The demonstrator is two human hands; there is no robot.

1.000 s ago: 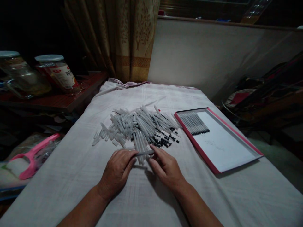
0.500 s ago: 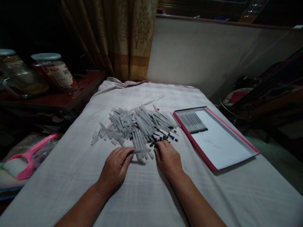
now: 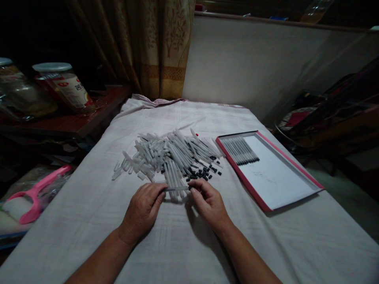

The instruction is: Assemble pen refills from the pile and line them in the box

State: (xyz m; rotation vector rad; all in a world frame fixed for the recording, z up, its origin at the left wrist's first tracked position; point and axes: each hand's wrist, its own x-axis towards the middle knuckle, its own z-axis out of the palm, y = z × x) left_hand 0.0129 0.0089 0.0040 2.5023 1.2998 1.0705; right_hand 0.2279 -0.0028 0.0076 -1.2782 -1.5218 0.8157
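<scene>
"Looking at the pen barrel (image 3: 177, 189), where are you finding it?"

"It is spanning the gap between the two hands, running nearly level from the left grip (image 3: 142, 206) to the right grip (image 3: 209, 205)."

"And how are they holding?"

"The left grip is pinching the barrel's left end between thumb and fingers. The right grip is standing narrow, thumb and forefinger nipping a small dark piece (image 3: 190, 188) right at the barrel's other end."

"Is anything lying close by?"

"Several loose barrels (image 3: 173, 173) are pointing toward the person, and the held one is crossing over them in this view. Behind, a large pile (image 3: 152, 152) of translucent parts is spreading over the cloth-covered tabletop (image 3: 174, 252). Short black pieces (image 3: 204, 172) are lying just beyond the right fingers."

"What about farther right?"

"A shallow red-edged tray (image 3: 284, 185) is resting there, well apart from both hands. A row of pens (image 3: 239, 150) is filling its far left corner, dark ends facing near."
</scene>
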